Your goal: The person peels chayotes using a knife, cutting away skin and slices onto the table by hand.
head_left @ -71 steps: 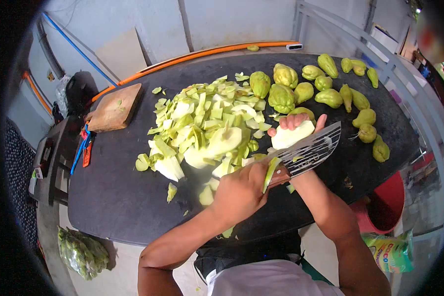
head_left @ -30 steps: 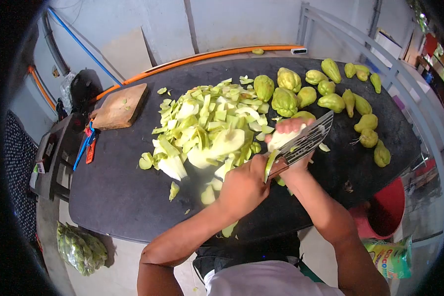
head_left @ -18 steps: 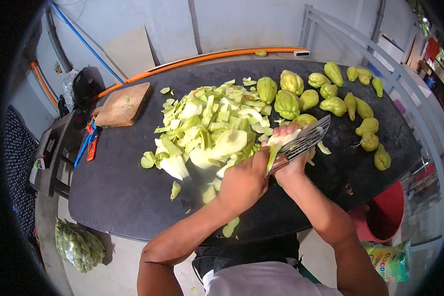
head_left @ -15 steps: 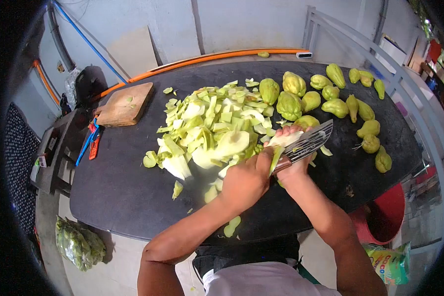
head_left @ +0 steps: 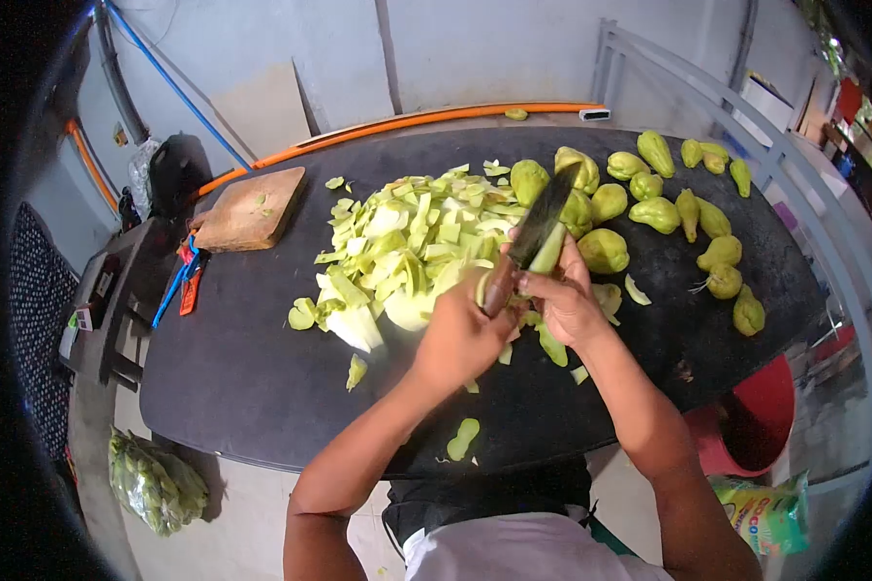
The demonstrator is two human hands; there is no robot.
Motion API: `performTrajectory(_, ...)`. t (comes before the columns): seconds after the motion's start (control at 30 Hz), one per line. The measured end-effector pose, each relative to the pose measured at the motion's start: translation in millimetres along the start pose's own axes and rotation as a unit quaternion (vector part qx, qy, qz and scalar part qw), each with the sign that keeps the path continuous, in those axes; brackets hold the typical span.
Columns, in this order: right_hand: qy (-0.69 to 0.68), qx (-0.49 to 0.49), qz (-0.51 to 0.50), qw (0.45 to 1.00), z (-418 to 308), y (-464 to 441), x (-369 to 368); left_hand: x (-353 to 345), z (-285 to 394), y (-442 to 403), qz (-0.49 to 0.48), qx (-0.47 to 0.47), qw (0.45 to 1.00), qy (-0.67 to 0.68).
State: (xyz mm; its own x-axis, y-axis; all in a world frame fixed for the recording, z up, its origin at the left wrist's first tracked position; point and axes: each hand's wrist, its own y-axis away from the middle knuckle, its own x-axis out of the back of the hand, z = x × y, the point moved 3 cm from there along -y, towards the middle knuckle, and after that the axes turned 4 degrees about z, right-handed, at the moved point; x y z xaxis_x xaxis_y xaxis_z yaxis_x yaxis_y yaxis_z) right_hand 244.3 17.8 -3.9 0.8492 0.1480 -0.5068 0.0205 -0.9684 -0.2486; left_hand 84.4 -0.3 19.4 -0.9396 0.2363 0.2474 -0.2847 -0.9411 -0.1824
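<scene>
Black tabletop (head_left: 262,387): heaped chayote peelings (head_left: 407,232), whole chayotes (head_left: 655,215); left hand (head_left: 460,334) gripping knife (head_left: 548,209), right hand (head_left: 572,306) gripping pale-green chayote (head_left: 549,250).

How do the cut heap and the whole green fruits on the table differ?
The cut heap is loose pieces piled together; the whole green fruits are rounded and spread out. The heap shows pale patches, while the fruits keep their green skin. Both lie on the dark table.
</scene>
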Motion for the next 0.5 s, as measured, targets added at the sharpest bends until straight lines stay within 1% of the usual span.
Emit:
performTrajectory(0.07,0.014,0.004,0.005,1.000,-0.7,0.7,-3.5,-1.5,0.6,3.2,0.006,-0.039,0.998,-0.045)
performTrajectory(0.1,-0.005,-0.010,0.020,1.000,-0.5,0.0,-3.6,-2.5,1.3,4.6,0.009,-0.059,0.996,-0.066)
performTrajectory(0.2,0.020,-0.037,0.014,0.999,3.7,-3.7,15.1,3.3,2.3,2.1,-0.017,-0.016,1.000,-0.005)
performTrajectory(0.3,-0.020,-0.083,0.009,0.996,-4.3,-3.1,26.0,17.5,8.1,-1.1,-0.009,0.038,0.999,-0.014)
performTrajectory(0.33,-0.034,-0.098,0.012,0.995,-8.0,-4.1,26.6,20.9,3.9,-5.4,0.043,-0.006,0.999,-0.020)
performTrajectory(0.37,-0.119,-0.105,-0.033,0.987,-11.8,-4.8,21.1,26.7,3.1,-7.4,0.043,0.046,0.998,0.024)
performTrajectory(0.4,-0.087,-0.110,-0.013,0.990,-15.3,-6.1,20.7,33.7,2.8,-8.4,0.042,0.099,0.992,0.067)
performTrajectory(0.43,-0.057,-0.114,0.007,0.992,-17.5,-7.4,22.0,36.5,-8.2,-10.7,0.048,0.094,0.990,0.097)
performTrajectory(0.5,-0.022,-0.105,0.037,0.993,-17.3,-9.2,28.2,38.8,-8.5,-11.7,0.076,0.090,0.989,0.087)
